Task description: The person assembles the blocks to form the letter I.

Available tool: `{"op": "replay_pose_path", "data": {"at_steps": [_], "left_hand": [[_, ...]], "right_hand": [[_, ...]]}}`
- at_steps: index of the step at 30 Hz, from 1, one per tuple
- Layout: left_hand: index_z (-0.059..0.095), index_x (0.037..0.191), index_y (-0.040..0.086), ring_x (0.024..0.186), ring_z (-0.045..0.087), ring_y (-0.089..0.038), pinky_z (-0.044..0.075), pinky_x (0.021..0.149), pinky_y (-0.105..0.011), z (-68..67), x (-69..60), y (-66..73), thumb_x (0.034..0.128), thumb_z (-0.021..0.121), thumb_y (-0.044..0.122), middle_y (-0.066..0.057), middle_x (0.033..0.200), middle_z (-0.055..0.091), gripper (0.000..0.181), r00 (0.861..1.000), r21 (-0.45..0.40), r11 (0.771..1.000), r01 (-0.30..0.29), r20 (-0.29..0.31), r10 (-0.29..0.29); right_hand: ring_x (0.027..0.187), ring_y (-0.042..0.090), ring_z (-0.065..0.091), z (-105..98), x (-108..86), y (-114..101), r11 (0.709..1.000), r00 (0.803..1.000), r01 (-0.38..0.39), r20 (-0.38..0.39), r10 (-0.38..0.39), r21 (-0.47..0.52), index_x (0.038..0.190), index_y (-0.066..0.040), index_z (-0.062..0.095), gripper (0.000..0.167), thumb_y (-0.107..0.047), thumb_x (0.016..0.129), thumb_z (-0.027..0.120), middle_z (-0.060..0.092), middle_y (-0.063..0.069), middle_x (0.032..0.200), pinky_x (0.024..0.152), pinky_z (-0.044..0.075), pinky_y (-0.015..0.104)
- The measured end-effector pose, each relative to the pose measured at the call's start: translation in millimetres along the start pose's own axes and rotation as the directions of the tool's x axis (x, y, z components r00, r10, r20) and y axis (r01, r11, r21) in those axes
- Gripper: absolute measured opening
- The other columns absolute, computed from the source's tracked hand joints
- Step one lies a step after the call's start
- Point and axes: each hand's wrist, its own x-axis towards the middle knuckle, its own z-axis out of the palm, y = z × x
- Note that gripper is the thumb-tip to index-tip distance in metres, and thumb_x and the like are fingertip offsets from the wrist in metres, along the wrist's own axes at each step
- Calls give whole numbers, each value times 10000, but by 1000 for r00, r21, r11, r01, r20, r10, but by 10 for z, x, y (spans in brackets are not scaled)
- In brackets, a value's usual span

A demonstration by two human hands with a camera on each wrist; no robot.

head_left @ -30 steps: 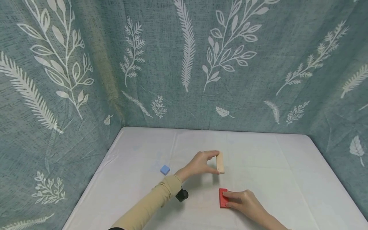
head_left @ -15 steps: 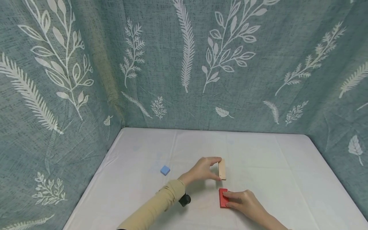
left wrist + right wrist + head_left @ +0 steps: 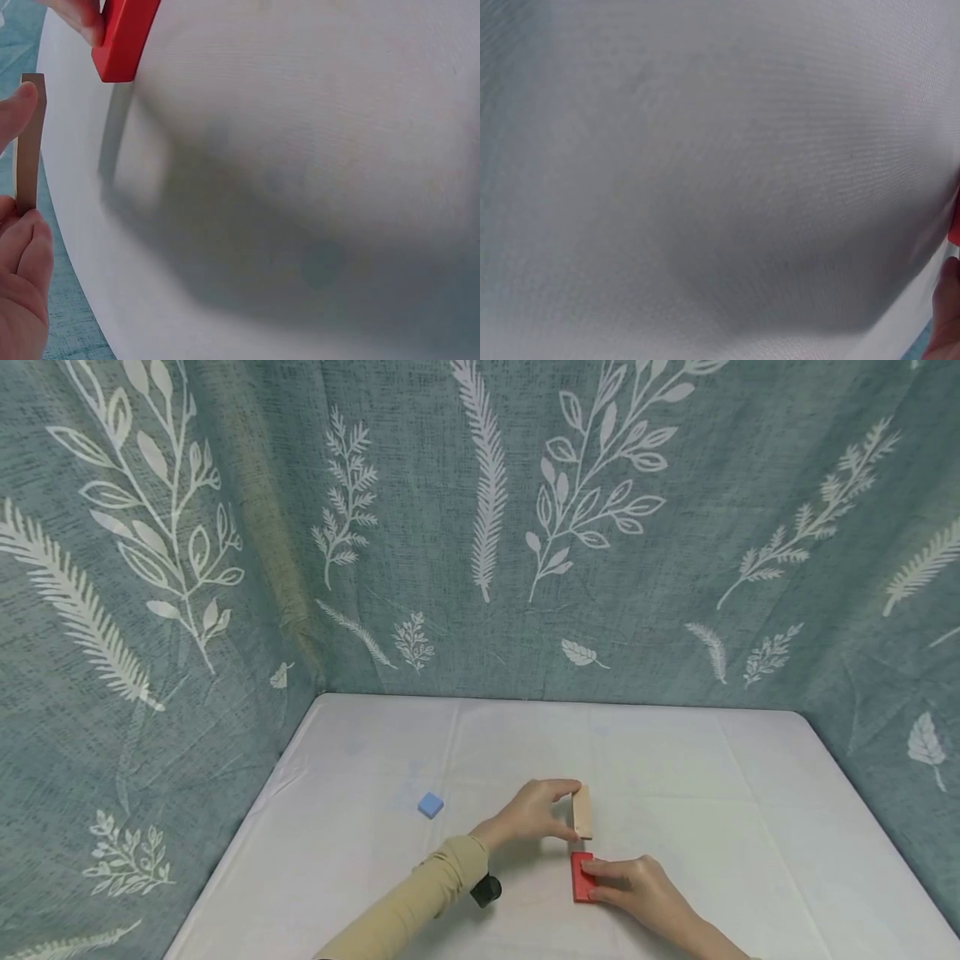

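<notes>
My left hand (image 3: 531, 814) pinches a pale wooden block (image 3: 582, 812) by its two ends, thumb at the near end and fingers at the far end. A shadow under it in the left wrist view suggests the wooden block (image 3: 30, 150) is held above the table. Just nearer to me lies a red block (image 3: 582, 877) on the white cloth, with a small gap between the two. My right hand (image 3: 641, 889) grips the red block from its right side. Only a sliver of the red block (image 3: 955, 225) shows at the right wrist view's edge.
A small blue block (image 3: 431, 805) lies on the white tablecloth (image 3: 360, 777), left of my left forearm. The black wrist camera (image 3: 486, 890) hangs beneath the left sleeve. A green leaf-patterned curtain (image 3: 450, 527) encloses the table's back and sides.
My left hand has brought the wooden block toward me and slightly right, close to the far end of the red block. The right hand and the red block have stayed put.
</notes>
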Motion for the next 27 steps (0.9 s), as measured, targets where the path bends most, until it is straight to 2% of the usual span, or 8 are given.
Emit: {"op": "replay_pose_path", "data": {"at_steps": [3, 8, 15, 27], "left_hand": [[512, 1350, 32, 1234, 555, -218, 486, 1011, -224, 32, 1, -21, 711, 838, 216, -80, 1386, 538, 740, 1000, 37, 999, 0, -1, 0], [528, 1337, 34, 1240, 549, -197, 483, 1014, -222, 86, -19, -43, 703, 844, 223, -72, 1373, 551, 733, 1000, 43, 999, 12, 6, -12], [535, 1332, 42, 1255, 536, -183, 474, 1028, -228, 117, 5, -45, 703, 844, 211, -64, 1365, 559, 721, 1000, 39, 999, 16, 0, -16], [559, 1307, 40, 1260, 533, -185, 446, 1063, -245, 158, 6, -73, 696, 849, 207, -64, 1337, 584, 696, 1000, 51, 998, 26, -5, -26]], "right_hand": [[946, 204, 701, 2, -10, 2, 1000, 1000, 3, 0, -3, 6, 1030, -102, 747, 316, -306, 789, 735, 735, 55, 995, 754, 608, 273], [955, 199, 698, 3, -22, -4, 1000, 1000, 4, 13, -5, 18, 1039, -88, 743, 326, -305, 796, 731, 732, 61, 1006, 759, 602, 246], [920, 215, 707, 7, 3, 31, 999, 999, 39, -19, -39, 4, 1023, -81, 746, 304, -271, 785, 744, 735, 68, 982, 732, 610, 264], [933, 232, 704, 9, -5, 22, 999, 999, 35, -12, -35, 1, 1031, -83, 744, 311, -286, 796, 733, 733, 66, 995, 745, 610, 271]]}}
